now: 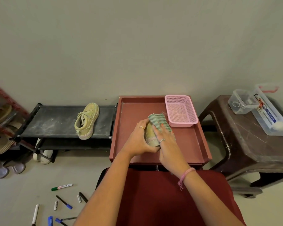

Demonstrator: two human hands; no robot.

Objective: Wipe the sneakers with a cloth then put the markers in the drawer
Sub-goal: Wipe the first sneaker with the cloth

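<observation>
Mid desk [191, 144] | left hand [138, 138] grips sneaker [149, 136], right hand [166, 141] presses cloth [158, 122] | risk: hard rubbing shoves sneaker into pink basket [180, 110]

Under the right hand [166, 141] lies a striped cloth [158, 122], woven and rough-looking. The left hand [137, 141] grips a sneaker [150, 136] of matt, suede-like fabric. Beneath both hands the red tray [186, 141] looks smooth and matt. Beyond the right hand, a pink basket [180, 110] is perforated plastic.
</observation>
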